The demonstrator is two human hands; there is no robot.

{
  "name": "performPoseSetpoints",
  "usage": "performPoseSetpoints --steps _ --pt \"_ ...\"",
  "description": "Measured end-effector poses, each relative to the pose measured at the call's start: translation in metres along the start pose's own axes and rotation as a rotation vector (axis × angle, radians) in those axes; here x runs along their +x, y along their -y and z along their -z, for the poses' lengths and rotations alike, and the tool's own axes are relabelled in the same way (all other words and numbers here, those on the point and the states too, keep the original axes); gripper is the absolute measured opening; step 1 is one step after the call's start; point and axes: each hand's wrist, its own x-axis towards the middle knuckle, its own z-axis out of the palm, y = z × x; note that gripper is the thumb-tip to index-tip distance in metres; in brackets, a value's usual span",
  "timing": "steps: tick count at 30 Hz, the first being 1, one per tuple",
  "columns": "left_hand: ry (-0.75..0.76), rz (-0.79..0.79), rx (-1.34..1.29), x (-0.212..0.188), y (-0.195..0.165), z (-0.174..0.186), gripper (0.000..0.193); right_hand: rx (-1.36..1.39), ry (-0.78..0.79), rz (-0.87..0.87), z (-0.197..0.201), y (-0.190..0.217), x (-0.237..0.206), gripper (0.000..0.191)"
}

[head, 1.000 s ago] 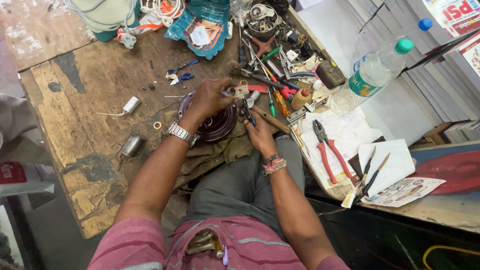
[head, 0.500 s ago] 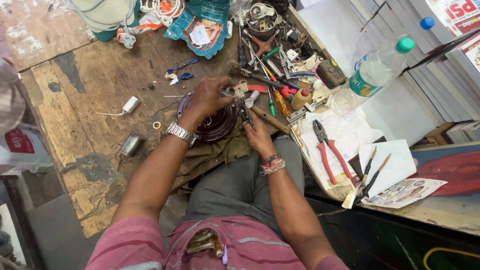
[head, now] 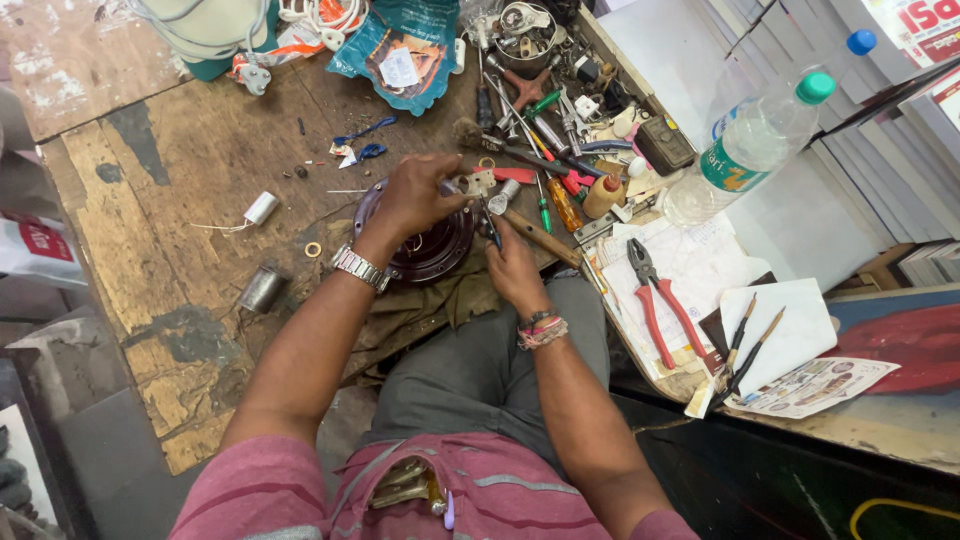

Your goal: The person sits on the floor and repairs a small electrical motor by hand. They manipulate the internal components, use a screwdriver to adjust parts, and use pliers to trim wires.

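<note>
Dark maroon round metal motor housing, red-handled steel pliers, green-capped clear plastic bottle, teal crinkled plastic pouch, pink grey-striped shirt, scuffed brown wooden bench.

1. The left hand rests on a dark round motor housing and pinches a small pale part at its top edge
2. The right hand grips a dark thin tool, its tip at that part
3. Red-handled pliers lie on papers to the right, near a clear plastic bottle
</note>
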Motion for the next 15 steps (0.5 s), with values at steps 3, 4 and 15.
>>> performPoseSetpoints --steps 3,4,15 --pt "0.006 -0.010 0.026 -0.0006 0.0011 -0.0018 0.036 -0.087 0.001 -0.134 0.0002 0.0019 0.0010 0.042" --pt "0.012 0.007 0.031 -0.0007 0.0011 -0.0020 0.036 -0.120 -0.002 -0.177 0.0003 0.0027 0.0013 0.039" --pt "0.007 -0.006 0.020 -0.0046 0.0002 -0.0012 0.035 0.009 -0.017 -0.230 -0.0034 0.0094 0.0025 0.028"
